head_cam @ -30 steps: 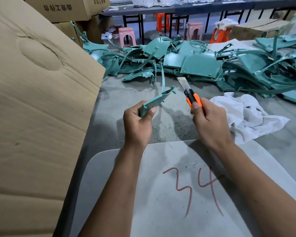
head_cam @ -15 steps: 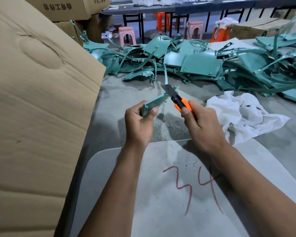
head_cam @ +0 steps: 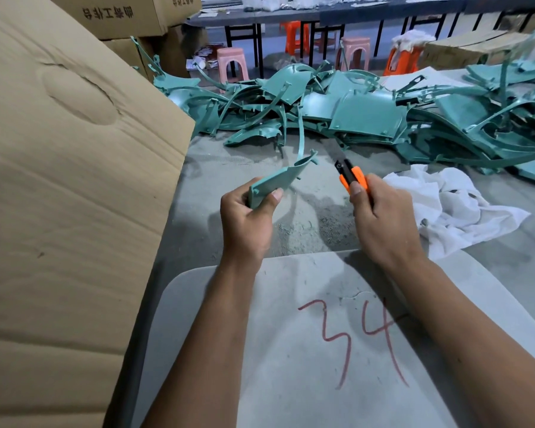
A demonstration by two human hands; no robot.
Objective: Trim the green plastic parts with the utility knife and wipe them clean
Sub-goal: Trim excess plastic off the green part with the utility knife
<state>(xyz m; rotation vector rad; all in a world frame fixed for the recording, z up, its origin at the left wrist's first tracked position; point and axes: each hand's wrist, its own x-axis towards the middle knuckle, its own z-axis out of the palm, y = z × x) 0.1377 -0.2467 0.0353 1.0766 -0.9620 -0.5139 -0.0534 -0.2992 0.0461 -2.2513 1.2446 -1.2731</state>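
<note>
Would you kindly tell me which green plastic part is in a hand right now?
The small curved part gripped by the left hand; every other green part lies in the pile behind.

A curved green plastic part [head_cam: 277, 180] with a thin upward strip is tilting up from the left thumb. An orange-and-black utility knife [head_cam: 349, 174], blade out, is projecting beyond the right fingers, apart from it. A white crumpled wiping cloth [head_cam: 457, 205] is lying just right of them.
</note>
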